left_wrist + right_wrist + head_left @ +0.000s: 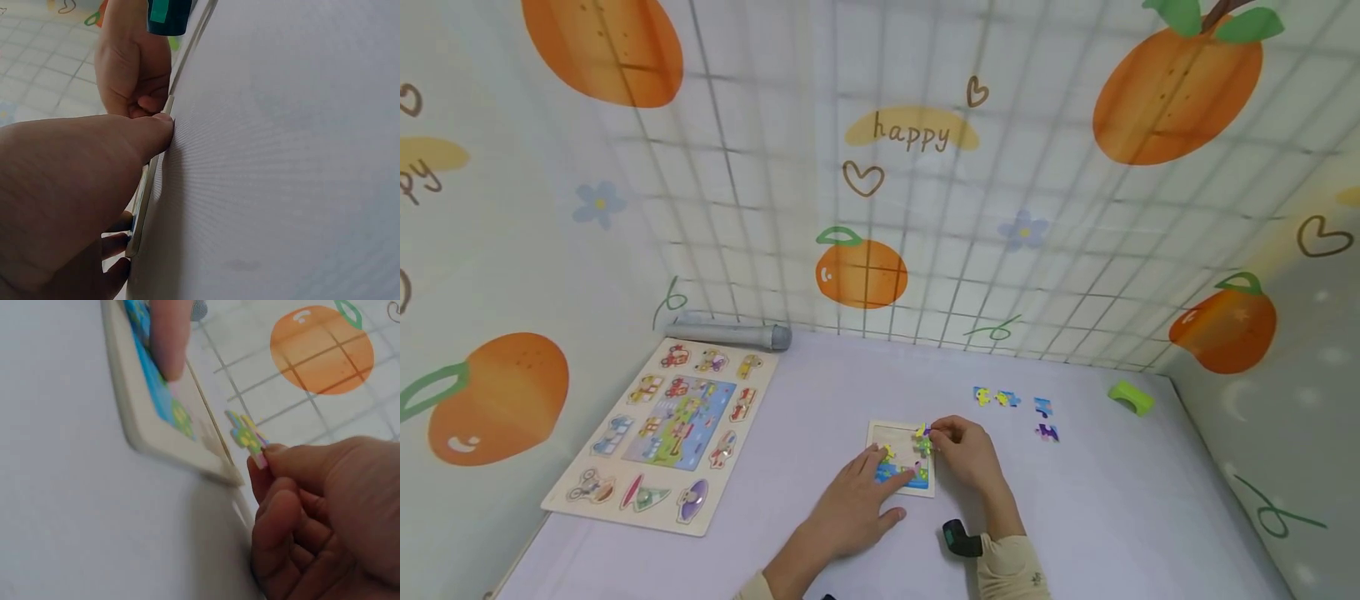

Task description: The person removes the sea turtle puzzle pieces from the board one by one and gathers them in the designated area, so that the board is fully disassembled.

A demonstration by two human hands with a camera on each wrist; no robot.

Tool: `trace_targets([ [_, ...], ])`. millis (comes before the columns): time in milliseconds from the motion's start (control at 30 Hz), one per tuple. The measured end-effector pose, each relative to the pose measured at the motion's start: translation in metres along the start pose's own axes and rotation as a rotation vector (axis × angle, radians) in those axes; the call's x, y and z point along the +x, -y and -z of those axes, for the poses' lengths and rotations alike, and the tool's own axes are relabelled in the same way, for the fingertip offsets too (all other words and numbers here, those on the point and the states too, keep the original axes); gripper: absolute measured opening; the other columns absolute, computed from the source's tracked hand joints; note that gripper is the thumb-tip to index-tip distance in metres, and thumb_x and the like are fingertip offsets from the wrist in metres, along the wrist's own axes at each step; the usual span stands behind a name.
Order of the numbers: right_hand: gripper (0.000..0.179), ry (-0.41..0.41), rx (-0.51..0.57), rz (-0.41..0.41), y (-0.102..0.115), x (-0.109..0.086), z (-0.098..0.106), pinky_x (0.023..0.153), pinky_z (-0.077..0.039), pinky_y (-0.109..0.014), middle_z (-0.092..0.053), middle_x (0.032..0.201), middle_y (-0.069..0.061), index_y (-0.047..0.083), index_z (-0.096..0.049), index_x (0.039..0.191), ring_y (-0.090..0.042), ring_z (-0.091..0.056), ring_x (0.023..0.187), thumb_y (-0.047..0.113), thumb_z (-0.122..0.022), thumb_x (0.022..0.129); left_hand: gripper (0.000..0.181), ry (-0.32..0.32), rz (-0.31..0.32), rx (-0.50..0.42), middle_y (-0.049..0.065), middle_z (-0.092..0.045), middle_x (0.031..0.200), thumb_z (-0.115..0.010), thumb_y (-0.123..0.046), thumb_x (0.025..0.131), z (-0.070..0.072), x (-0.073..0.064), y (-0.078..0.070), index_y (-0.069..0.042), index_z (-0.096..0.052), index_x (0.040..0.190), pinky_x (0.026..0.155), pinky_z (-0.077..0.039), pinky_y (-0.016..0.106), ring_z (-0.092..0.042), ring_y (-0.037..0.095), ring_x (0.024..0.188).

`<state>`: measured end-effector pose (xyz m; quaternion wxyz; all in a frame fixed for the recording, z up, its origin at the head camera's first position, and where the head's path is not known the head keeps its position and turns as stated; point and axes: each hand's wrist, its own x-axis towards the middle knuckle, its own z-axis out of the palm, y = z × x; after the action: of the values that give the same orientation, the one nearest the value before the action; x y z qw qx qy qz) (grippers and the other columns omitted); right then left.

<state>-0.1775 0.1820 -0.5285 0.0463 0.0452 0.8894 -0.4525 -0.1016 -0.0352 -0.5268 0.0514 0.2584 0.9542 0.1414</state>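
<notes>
A small wooden puzzle tray [925,492] lies on the table, its lower part filled with blue and coloured pieces. My left hand [856,504] reaches over its left and near side with fingers extended, one fingertip on the pieces inside. In the left wrist view the left hand [75,194] is beside the tray's edge. Thumb and index finger of my right hand [972,454] pinch a green, yellow and purple puzzle piece [249,437]. It is held up above the tray's right side, tilted, in the right wrist view.
Several loose puzzle pieces [1043,407] lie to the back right. Beyond them is a light green arched block [1131,398]. A larger wooden picture board [700,521] lies at the left, with a grey cylinder [730,333] behind it. Printed curtains [925,192] surround the table.
</notes>
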Motion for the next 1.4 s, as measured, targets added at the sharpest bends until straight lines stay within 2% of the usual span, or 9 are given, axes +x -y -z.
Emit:
trace_targets([
  [133, 0.013, -0.031, 0.011, -0.051, -0.004, 0.002, 0.006, 0.060, -0.048, -0.025, -0.070, 0.088, -0.002, 0.011, -0.074, 0.103, -0.015, -0.057, 0.073, 0.022, -0.070, 0.096, 0.055, -0.007, -0.004, -0.001, 0.017, -0.040, 0.156, -0.057, -0.053, 0.100, 0.002, -0.001, -0.001, -0.042, -0.046, 0.152, 0.122, -0.035, 0.051, -0.032, 0.034, 0.152],
  [433, 0.020, -0.096, 0.019, -0.168, -0.016, 0.004, 0.025, 0.057, -0.048, -0.024, -0.069, 0.094, -0.006, 0.010, -0.073, 0.111, -0.016, -0.058, 0.069, 0.024, -0.067, 0.098, 0.054, 0.027, 0.020, 0.017, 0.015, -0.039, 0.158, -0.056, -0.054, 0.100, 0.005, 0.000, -0.003, -0.044, -0.044, 0.153, 0.124, -0.032, 0.048, -0.030, 0.032, 0.154],
  [767, 0.023, -0.148, 0.010, -0.199, -0.023, 0.004, 0.038, 0.054, -0.045, -0.025, -0.069, 0.091, -0.007, 0.008, -0.074, 0.113, -0.014, -0.058, 0.061, 0.024, -0.066, 0.098, 0.055, 0.017, 0.017, 0.018, 0.014, -0.040, 0.157, -0.056, -0.054, 0.100, 0.004, 0.000, -0.003, -0.045, -0.043, 0.153, 0.124, -0.032, 0.048, -0.029, 0.032, 0.154],
  [1000, 0.025, -0.164, 0.012, -0.247, -0.028, 0.004, 0.050, 0.056, -0.046, -0.026, -0.068, 0.094, -0.008, 0.007, -0.071, 0.118, -0.015, -0.058, 0.064, 0.024, -0.062, 0.101, 0.054, 0.006, 0.018, -0.016, 0.014, -0.039, 0.157, -0.057, -0.053, 0.100, 0.003, 0.000, -0.003, -0.044, -0.045, 0.152, 0.124, -0.032, 0.048, -0.029, 0.032, 0.154],
  [1400, 0.027, -0.306, -0.023, -0.303, -0.040, 0.005, 0.060, 0.055, -0.048, -0.025, -0.067, 0.099, -0.013, 0.006, -0.069, 0.121, -0.016, -0.060, 0.063, 0.023, -0.058, 0.103, 0.054, -0.003, 0.025, -0.025, 0.015, -0.039, 0.157, -0.058, -0.051, 0.100, 0.002, -0.001, -0.002, -0.042, -0.046, 0.152, 0.125, -0.031, 0.048, -0.029, 0.032, 0.154],
])
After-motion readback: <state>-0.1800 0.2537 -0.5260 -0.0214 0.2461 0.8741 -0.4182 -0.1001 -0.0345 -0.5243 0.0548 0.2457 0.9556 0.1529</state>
